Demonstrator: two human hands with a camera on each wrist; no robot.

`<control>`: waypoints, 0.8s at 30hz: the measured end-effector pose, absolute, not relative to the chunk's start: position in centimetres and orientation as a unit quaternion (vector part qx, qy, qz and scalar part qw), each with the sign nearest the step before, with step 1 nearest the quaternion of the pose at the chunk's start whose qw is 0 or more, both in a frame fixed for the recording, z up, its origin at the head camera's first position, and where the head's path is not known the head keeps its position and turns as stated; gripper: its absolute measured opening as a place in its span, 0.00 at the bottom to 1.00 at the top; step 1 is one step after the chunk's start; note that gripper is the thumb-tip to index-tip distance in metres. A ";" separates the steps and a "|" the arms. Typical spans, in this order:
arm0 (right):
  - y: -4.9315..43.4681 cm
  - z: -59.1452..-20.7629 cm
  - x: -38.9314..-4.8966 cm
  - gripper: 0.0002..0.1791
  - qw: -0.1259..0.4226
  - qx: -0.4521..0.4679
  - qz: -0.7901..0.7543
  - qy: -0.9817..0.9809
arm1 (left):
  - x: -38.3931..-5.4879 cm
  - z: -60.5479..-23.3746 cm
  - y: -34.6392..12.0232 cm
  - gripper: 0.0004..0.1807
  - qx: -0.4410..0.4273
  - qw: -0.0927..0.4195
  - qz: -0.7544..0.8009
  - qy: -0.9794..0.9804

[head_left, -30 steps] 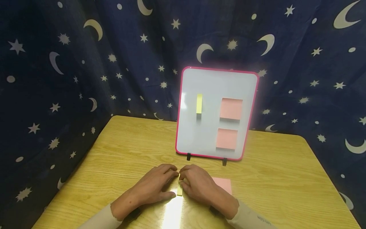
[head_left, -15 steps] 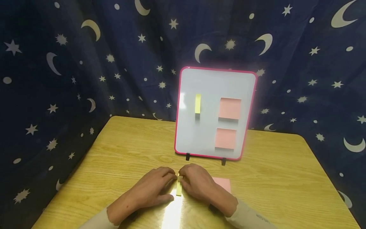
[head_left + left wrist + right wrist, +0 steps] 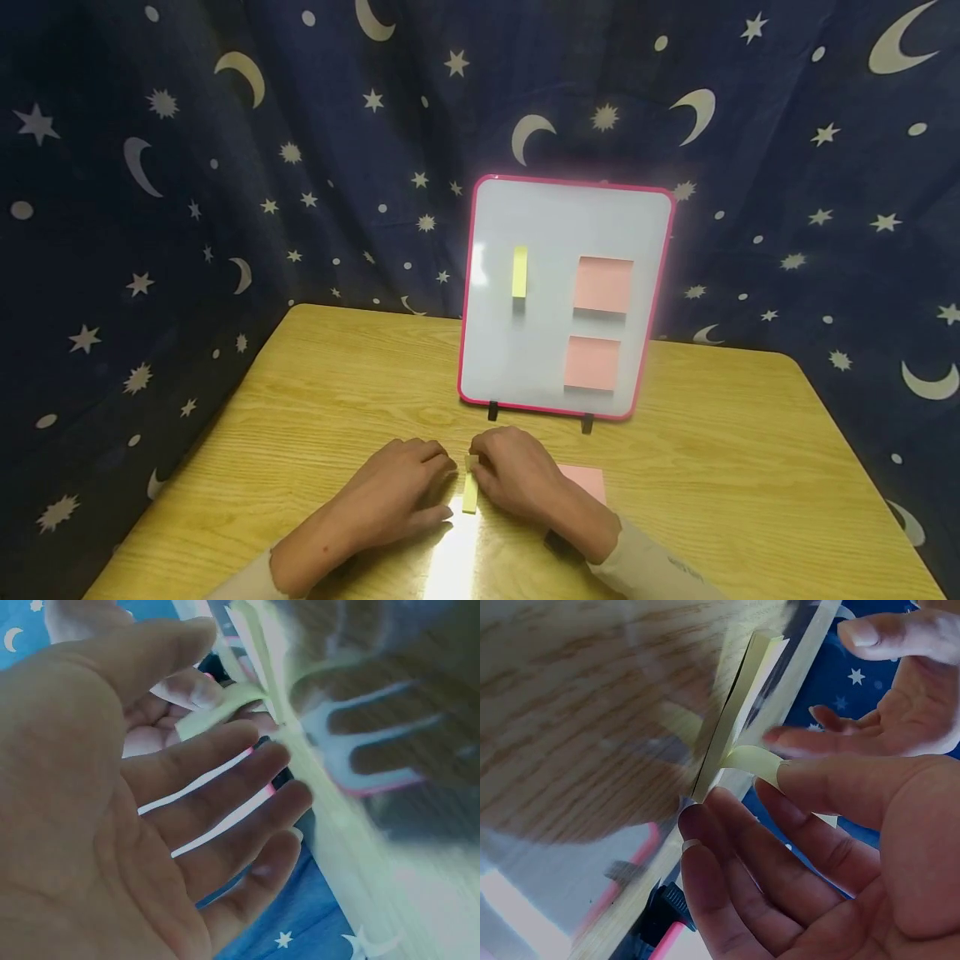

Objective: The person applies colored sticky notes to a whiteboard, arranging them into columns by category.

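Note:
A narrow yellow sticky note pad (image 3: 469, 498) lies on the table between the two hands. My right hand (image 3: 517, 471) pinches the top sheet between thumb and finger. That yellow sticky note (image 3: 754, 759) curves up from the pad in the right wrist view, one end still at the pad. Just left of the pad is my left hand (image 3: 401, 493), palm toward it, fingers loosely extended and holding nothing. The same lifted strip (image 3: 217, 711) shows beyond the left fingers in the left wrist view.
Beyond the hands, a pink-framed whiteboard (image 3: 543, 212) stands on black feet (image 3: 492, 411). It bears a yellow strip (image 3: 520, 272) and two pink notes, one upper (image 3: 603, 285), one lower (image 3: 592, 363). A pink sticky pad (image 3: 585, 480) lies partly hidden behind the right forearm.
The left hand has drawn back leftward from the pad. The right hand stays nearly in place, and the lifted end of the yellow sheet now shows more clearly.

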State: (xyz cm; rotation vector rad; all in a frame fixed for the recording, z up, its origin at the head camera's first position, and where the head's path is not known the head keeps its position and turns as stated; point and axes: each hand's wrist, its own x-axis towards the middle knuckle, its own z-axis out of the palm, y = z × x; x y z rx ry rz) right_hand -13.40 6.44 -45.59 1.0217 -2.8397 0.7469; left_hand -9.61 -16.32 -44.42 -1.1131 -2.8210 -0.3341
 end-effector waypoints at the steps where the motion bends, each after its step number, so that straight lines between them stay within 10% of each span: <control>1: 6.4 -45.6 -13.4 0.15 0.013 0.326 0.242 -0.914 | -9.5 -44.4 -16.3 0.22 -0.369 0.044 -0.107 -0.922; 24: 6.3 -45.3 -13.6 0.14 -0.006 0.311 0.258 -0.915 | -8.2 -45.1 -15.0 0.21 -0.429 0.038 -0.096 -0.898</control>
